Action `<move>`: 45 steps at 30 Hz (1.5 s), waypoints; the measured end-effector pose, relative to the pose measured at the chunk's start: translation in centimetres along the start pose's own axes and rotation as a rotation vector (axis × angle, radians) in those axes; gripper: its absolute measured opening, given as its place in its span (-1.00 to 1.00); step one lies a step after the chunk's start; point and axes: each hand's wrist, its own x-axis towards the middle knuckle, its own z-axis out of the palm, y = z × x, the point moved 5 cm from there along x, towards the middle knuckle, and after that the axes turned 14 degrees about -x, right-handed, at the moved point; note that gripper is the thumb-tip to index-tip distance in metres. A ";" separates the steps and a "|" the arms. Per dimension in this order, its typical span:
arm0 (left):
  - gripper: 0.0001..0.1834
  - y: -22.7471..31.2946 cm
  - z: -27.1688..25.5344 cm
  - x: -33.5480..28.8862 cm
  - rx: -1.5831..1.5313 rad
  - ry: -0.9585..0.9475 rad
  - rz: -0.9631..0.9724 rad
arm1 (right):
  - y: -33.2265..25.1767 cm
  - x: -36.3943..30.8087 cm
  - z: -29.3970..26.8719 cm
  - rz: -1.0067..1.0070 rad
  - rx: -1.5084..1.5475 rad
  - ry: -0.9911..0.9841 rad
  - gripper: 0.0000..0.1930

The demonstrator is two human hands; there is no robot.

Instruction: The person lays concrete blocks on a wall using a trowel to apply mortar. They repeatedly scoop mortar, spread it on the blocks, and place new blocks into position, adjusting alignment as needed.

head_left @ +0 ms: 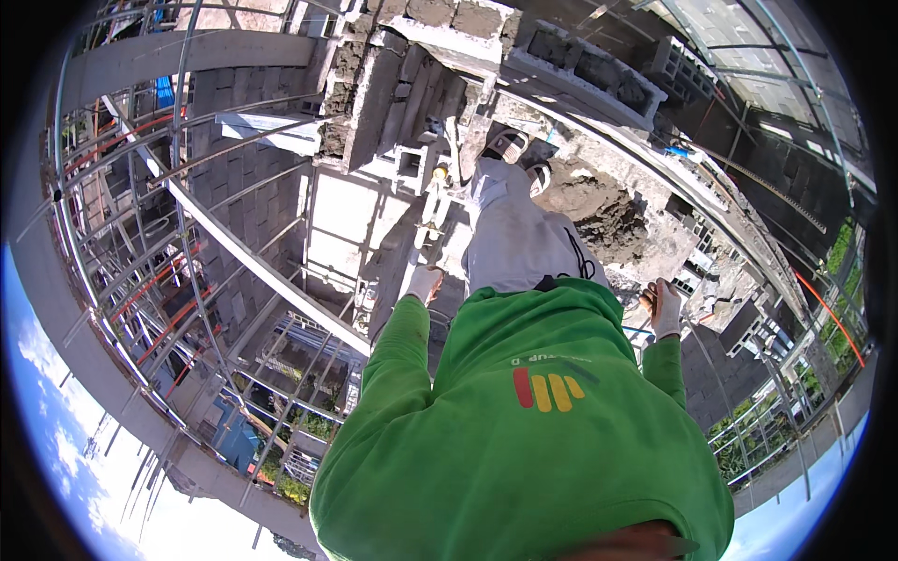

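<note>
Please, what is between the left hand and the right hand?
In the head view, the green top and light trousers lie between the left hand and right hand.

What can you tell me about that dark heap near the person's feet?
The dark heap is a low, spread-out mound, grey-brown, rough and lumpy, with an uneven outline. It looks like damp mortar or soil; I can't tell which. It lies on a pale, dusty surface, just right of the person's right foot; whether the two touch is unclear. Sunlight falls on it, with shadows between its lumps. The right hand is apart from it, and no tool shows in it.
</note>
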 end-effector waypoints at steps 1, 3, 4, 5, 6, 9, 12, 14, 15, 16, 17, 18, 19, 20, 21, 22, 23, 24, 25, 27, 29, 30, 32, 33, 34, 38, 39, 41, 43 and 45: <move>-0.77 -1.2 0.3 -0.4 -0.059 0.002 -0.007 | -3.2 0.3 0.1 -0.087 -0.028 -0.031 -0.73; -0.74 -1.6 1.2 -0.1 -0.110 -0.017 -0.029 | -9.2 1.3 0.9 -0.181 -0.091 0.021 -0.67; -0.74 -0.9 1.5 0.4 -0.072 0.005 -0.023 | -11.5 1.6 2.0 -0.223 -0.115 0.021 -0.63; -0.75 0.2 1.8 1.3 -0.067 0.000 -0.016 | -13.6 1.9 3.3 -0.279 -0.128 -0.024 -0.62; -0.75 1.8 2.0 2.5 -0.030 0.004 -0.012 | -15.3 2.0 4.7 -0.329 -0.143 -0.070 -0.61; -0.80 7.1 2.7 5.4 -0.302 -0.019 0.143 | -17.2 2.0 8.4 -0.392 -0.301 -0.116 -0.65; -0.81 10.9 3.2 6.5 -0.321 -0.025 0.264 | -14.4 1.4 10.8 -0.341 -0.500 -0.139 -0.64; -0.78 12.8 3.3 6.3 -0.284 -0.099 0.337 | -10.4 0.4 12.5 -0.253 -0.297 -0.296 -0.68; -0.72 14.1 2.9 6.1 -0.276 -0.137 0.389 | -8.4 -0.1 12.8 -0.165 -0.329 -0.276 -0.73; -0.71 14.9 2.8 6.1 -0.376 -0.176 0.363 | -6.4 -1.1 12.2 -0.093 -0.305 -0.264 -0.78; -0.69 16.0 2.7 6.5 -0.348 -0.192 0.280 | -4.7 -2.1 12.3 -0.093 -0.255 -0.284 -0.81; -0.80 16.5 1.8 6.7 -0.274 -0.047 0.186 | -3.3 -3.0 11.8 -0.059 -0.225 -0.231 -0.83; -0.81 19.8 2.6 7.0 -0.283 -0.462 0.051 | -3.2 -4.2 10.9 -0.286 -0.500 -0.099 -0.79; -0.82 21.1 2.4 7.1 -0.178 -0.361 0.156 | -2.6 -5.0 10.3 -0.292 -0.682 0.043 -0.75; -0.79 21.9 1.6 7.2 -0.186 -0.229 0.183 | -1.5 -6.1 9.5 -0.225 -0.697 0.158 -0.70; -0.75 23.6 1.4 7.7 -0.047 -0.239 0.074 | -0.3 -7.0 9.3 -0.138 -0.568 0.189 -0.64; -0.72 25.0 1.3 7.5 0.070 -0.344 0.077 | 0.9 -7.9 9.0 -0.092 -0.364 0.242 -0.63; -0.68 26.1 1.4 7.4 0.179 -0.357 0.066 | 2.2 -8.4 9.5 -0.027 -0.032 0.210 -0.67; -0.67 28.0 1.8 7.3 0.260 -0.299 0.099 | 3.4 -9.0 9.8 -0.007 0.075 0.251 -0.69; -0.62 31.8 3.2 5.3 0.506 -0.364 0.281 | 6.5 -9.8 10.5 0.059 0.284 0.261 -0.70; -0.52 35.9 6.0 2.0 0.678 -0.541 0.473 | 10.1 -10.3 11.6 0.116 0.302 0.239 -0.69; -0.47 36.8 7.7 1.2 0.538 -0.467 0.402 | 12.2 -10.4 12.4 0.191 0.315 0.215 -0.69; -0.38 38.1 11.2 -1.0 0.418 -0.376 0.361 | 16.0 -10.8 14.1 0.236 0.331 0.243 -0.73; -0.37 38.6 13.2 -2.2 0.432 -0.385 0.394 | 17.9 -10.6 14.9 0.263 0.353 0.256 -0.73; -0.36 39.3 14.7 -3.4 0.464 -0.397 0.440 | 19.5 -10.3 16.1 0.308 0.410 0.228 -0.73; -0.36 38.5 22.6 -5.8 0.631 -0.453 0.396 | 23.7 -8.4 18.9 0.313 0.619 0.264 -0.78; -0.47 38.1 25.3 -5.8 0.782 -0.342 0.479 | 24.1 -8.0 19.0 0.270 0.689 0.305 -0.79; -0.53 36.9 31.7 -7.0 0.983 -0.452 0.519 | 24.9 -7.5 19.0 0.301 0.942 0.293 -0.81; -0.63 35.3 37.5 -9.0 1.095 -0.489 0.646 | 25.6 -7.9 17.3 0.338 0.862 0.357 -0.81; -0.72 32.8 44.7 -11.7 1.071 -0.649 0.680 | 26.2 -9.2 15.0 0.371 0.934 0.388 -0.80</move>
